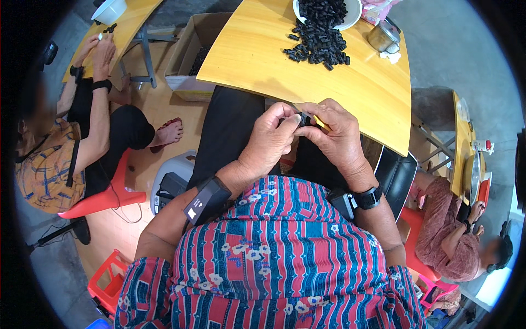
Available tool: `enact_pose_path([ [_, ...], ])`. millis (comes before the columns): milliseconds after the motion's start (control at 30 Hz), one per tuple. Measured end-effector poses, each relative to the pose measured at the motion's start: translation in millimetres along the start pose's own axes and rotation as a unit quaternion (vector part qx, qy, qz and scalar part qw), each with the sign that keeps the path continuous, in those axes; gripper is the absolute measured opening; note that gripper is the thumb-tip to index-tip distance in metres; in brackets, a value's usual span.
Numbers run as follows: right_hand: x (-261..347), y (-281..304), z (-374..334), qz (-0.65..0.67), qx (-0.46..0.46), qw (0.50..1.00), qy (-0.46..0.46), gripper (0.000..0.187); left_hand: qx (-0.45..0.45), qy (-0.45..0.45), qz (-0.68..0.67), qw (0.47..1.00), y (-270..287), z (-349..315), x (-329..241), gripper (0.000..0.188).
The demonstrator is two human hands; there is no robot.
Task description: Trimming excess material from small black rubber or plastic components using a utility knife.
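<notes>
Both hands meet over my lap, just in front of the near table edge. My left hand (268, 138) is closed, pinching a small black plastic part (304, 118) between thumb and forefinger. A small yellow-handled tool (322, 123) lies in my right hand (338, 137), whose fingers are closed round it. The right thumb and forefinger also press close to the black part. Fingers hide most of the part and the tool's working end. Many similar black parts (318, 44) spill from a white bowl (356, 13) onto the yellow wooden table (252, 49).
A lidded jar (383, 38) and a pink package (378, 8) stand at the table's far right. An open cardboard box (189, 85) sits left of the table. One person (55, 164) works at a table on the left, another (449, 241) on the right.
</notes>
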State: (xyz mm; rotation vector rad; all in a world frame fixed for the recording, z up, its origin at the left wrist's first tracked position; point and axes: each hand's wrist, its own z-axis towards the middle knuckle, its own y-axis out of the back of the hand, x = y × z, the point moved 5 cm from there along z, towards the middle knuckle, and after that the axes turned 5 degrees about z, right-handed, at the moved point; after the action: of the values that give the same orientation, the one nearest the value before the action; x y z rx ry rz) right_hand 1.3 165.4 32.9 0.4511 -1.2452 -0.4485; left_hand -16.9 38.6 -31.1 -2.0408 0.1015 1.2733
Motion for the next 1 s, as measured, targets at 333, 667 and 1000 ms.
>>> enact_pose_path([
  [333,-13.1,2.7,-3.0,0.014,0.009,1.0,0.004,0.037,0.059,0.072,-0.174,0.98,-5.7,-2.6,4.2,0.02],
  [667,-23.2,-6.5,-8.2,0.268,0.014,0.958,-0.104,0.032,0.132,0.094,-0.279,0.946,-11.2,-2.5,11.6,0.024],
  [1000,-20.7,-7.0,-8.7,0.252,0.019,0.962,-0.099,0.031,0.114,0.062,-0.23,0.964,-13.8,-4.6,7.8,0.027],
])
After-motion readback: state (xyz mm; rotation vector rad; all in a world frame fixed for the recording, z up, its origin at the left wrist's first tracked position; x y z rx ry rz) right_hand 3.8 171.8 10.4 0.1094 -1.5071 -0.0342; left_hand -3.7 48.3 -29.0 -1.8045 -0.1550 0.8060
